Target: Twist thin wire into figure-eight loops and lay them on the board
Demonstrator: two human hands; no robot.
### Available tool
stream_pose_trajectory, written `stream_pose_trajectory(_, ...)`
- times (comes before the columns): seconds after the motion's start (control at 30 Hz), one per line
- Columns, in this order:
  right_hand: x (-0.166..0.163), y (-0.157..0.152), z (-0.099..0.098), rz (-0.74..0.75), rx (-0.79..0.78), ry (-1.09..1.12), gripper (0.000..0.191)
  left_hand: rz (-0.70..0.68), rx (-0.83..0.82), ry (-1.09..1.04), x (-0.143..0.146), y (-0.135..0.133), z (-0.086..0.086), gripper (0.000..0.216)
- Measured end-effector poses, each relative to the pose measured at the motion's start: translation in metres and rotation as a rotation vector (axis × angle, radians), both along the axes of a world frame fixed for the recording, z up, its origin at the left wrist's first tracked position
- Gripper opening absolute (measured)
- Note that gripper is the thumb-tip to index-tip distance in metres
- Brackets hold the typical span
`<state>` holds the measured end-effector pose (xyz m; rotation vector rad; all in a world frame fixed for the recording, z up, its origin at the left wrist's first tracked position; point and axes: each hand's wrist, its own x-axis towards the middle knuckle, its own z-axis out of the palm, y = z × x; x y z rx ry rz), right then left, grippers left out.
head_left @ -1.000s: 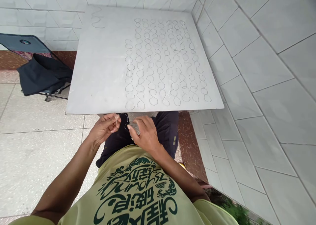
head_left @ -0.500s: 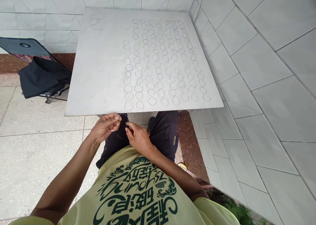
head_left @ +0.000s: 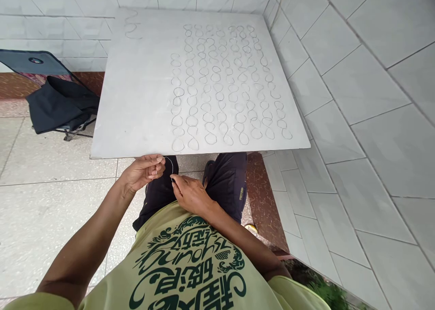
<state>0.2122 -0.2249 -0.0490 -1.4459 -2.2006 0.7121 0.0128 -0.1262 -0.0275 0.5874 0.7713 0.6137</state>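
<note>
A thin piece of wire (head_left: 171,164) curves between my two hands just below the near edge of a grey board (head_left: 142,97). My left hand (head_left: 142,171) pinches one end of the wire with its fingertips. My right hand (head_left: 188,193) pinches the other end, fingers closed, over my lap. On the board lie several rows of figure-eight wire loops (head_left: 224,83). A single wavy wire (head_left: 131,26) lies at the board's far left corner.
A white tiled wall (head_left: 356,88) runs along the board's right side and behind it. To the left, a folding chair (head_left: 30,63) holds a dark cloth (head_left: 61,102) on the pale tiled floor (head_left: 50,201).
My right hand has drawn back toward my body and closed on the wire end. The wire's curve has tightened between the hands. My left hand has hardly moved.
</note>
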Motion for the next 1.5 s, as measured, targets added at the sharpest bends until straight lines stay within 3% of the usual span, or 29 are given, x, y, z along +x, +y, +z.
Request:
stream_pose_trajectory(0.3,0.006,-0.002,-0.014,0.145,0.186,-0.124,0.04,-0.103,-0.056,-0.004,-0.006,0.008,0.008,0.01)
stream_pose_trajectory(0.6,0.005,-0.003,-0.011,0.255,0.301,-0.214,0.043,-0.156,-0.071,0.028,-0.01,0.013,0.009,0.013)
stream_pose_trajectory(0.77,0.002,-0.004,-0.017,0.116,0.274,-0.165,0.04,-0.151,0.063,0.223,-0.015,0.016,0.013,0.023)
stream_pose_trajectory(0.97,0.002,0.001,-0.01,-0.069,0.289,-0.149,0.033,-0.1,0.293,0.4,-0.009,0.003,0.024,0.048)
stream_pose_trajectory(1.23,-0.001,0.004,-0.01,-0.075,0.315,-0.165,0.031,-0.014,0.569,0.666,0.016,-0.013,0.028,0.044)
stream_pose_trajectory(1.37,-0.004,0.003,-0.002,-0.086,0.301,-0.106,0.03,0.057,0.6,0.677,0.02,-0.007,0.026,0.041)
stream_pose_trajectory(1.5,0.005,-0.004,0.018,-0.155,0.401,0.078,0.035,0.15,0.567,0.633,0.016,-0.001,0.03,0.035)
